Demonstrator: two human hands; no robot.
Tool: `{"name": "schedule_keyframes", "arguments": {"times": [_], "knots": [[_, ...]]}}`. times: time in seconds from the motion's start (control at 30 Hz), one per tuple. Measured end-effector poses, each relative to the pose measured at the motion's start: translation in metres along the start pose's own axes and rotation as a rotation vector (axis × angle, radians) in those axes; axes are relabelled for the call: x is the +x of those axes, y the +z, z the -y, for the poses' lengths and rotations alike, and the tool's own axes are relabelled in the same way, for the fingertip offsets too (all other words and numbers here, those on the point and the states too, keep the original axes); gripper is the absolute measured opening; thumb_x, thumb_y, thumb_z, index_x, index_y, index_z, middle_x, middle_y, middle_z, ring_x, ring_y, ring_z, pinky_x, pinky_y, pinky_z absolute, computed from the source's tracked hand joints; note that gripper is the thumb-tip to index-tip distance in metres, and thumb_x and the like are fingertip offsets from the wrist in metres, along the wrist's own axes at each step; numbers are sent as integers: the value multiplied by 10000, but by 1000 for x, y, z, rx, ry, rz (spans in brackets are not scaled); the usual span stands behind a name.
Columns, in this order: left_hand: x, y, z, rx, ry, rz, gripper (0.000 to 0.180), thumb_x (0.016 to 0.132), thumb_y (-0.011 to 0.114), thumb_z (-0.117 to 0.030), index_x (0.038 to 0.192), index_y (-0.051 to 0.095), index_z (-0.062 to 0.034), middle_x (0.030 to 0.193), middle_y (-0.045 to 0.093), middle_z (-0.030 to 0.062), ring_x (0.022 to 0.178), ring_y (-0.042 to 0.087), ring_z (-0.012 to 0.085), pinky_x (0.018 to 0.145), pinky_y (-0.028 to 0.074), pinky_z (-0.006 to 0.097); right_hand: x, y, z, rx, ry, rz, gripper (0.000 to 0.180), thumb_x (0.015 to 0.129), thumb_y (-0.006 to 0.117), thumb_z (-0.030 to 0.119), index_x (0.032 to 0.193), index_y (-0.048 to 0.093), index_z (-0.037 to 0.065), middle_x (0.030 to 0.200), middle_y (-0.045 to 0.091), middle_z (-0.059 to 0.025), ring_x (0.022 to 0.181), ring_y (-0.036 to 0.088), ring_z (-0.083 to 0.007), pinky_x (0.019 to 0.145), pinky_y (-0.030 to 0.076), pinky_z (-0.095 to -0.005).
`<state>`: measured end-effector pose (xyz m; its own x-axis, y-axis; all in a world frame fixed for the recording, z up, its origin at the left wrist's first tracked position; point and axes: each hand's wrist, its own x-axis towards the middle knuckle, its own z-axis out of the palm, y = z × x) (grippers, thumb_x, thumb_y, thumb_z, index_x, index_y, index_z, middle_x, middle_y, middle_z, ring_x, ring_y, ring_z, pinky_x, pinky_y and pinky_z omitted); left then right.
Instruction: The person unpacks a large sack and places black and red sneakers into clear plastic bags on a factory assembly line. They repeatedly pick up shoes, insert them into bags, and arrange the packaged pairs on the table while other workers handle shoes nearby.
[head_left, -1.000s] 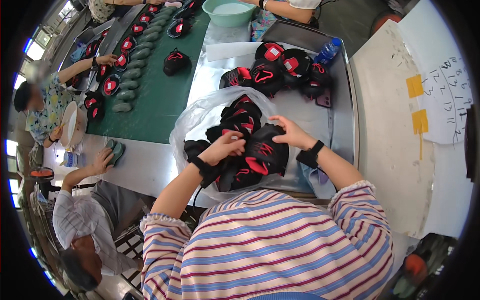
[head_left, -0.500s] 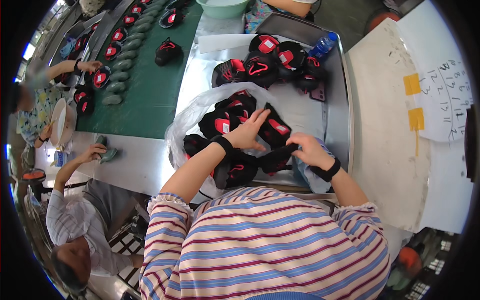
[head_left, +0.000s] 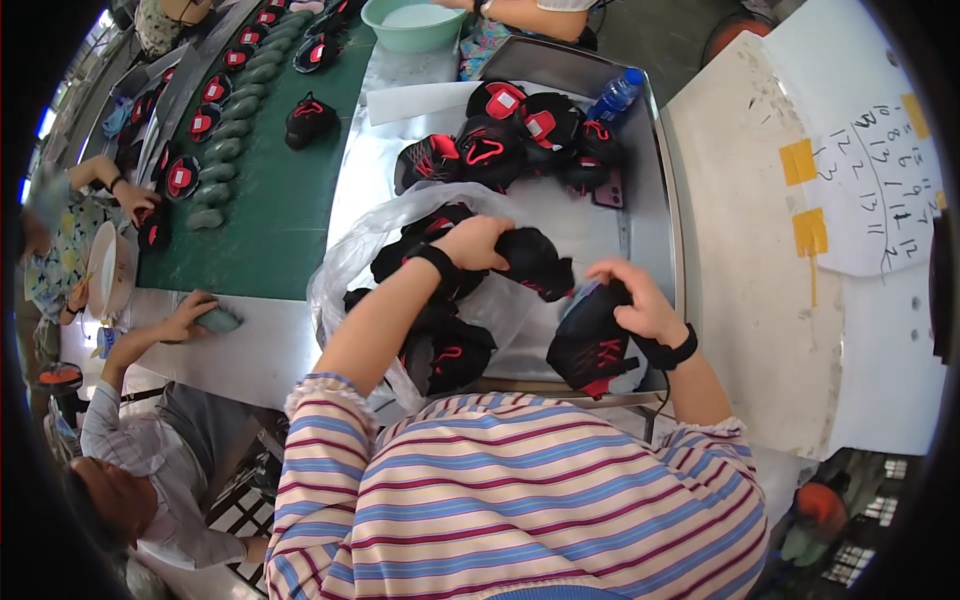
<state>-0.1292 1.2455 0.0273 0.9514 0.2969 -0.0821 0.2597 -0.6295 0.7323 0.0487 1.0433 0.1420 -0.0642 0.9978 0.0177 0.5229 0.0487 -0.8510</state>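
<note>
My left hand (head_left: pixel 478 243) is closed on a black shoe upper (head_left: pixel 535 265), held over the right side of a clear plastic bag (head_left: pixel 335 270). Inside the bag lie several more black uppers with red trim. To the right, my right hand (head_left: pixel 645 305) grips the edge of another black shoe upper (head_left: pixel 585 340), its red lacing toward me near the tray's front edge. The two held uppers are apart. Part of a blue-grey cloth (head_left: pixel 630 378) shows beneath the right one.
The metal tray (head_left: pixel 668 215) holds several black-and-red uppers (head_left: pixel 490 150), a blue bottle (head_left: pixel 618 95) and a phone (head_left: pixel 608 190). Leftward, a green conveyor (head_left: pixel 270 200) carries rows of uppers and grey-green shapes. Co-workers' hands work there. A green basin (head_left: pixel 412 38) stands beyond.
The upper in my left hand has turned, hiding its red inside. My right hand has brought its upper nearer to me and rightward, away from the other. The whole view has shifted slightly.
</note>
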Motion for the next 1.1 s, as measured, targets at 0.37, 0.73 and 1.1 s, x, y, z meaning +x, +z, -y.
{"name": "schedule_keyframes", "arguments": {"times": [0.37,0.73,1.1], "knots": [[-94,-119,-37,-1017,-184,-61,559,739,720,-159,1176,460,72,1075,576,90,945,564,143,867,447,278,78,31,34,-156,-156,-37,919,564,801,228,1333,317,89,1072,430,-91,738,482,-189,652,436,-298],[-196,-91,-11,-1461,35,-685,416,829,578,-58,1218,443,5,1185,521,86,1070,510,188,947,388,346,129,120,-20,1304,269,562,712,693,637,287,1291,359,19,1121,537,-107,967,559,-186,811,466,-280],[-222,-66,16,-995,-49,-1051,392,923,403,-158,1291,312,-60,1196,433,74,1051,460,130,921,349,246,187,173,61,372,213,351,761,787,673,263,1353,247,-16,1203,475,-169,1075,474,-171,881,408,-277]]}}
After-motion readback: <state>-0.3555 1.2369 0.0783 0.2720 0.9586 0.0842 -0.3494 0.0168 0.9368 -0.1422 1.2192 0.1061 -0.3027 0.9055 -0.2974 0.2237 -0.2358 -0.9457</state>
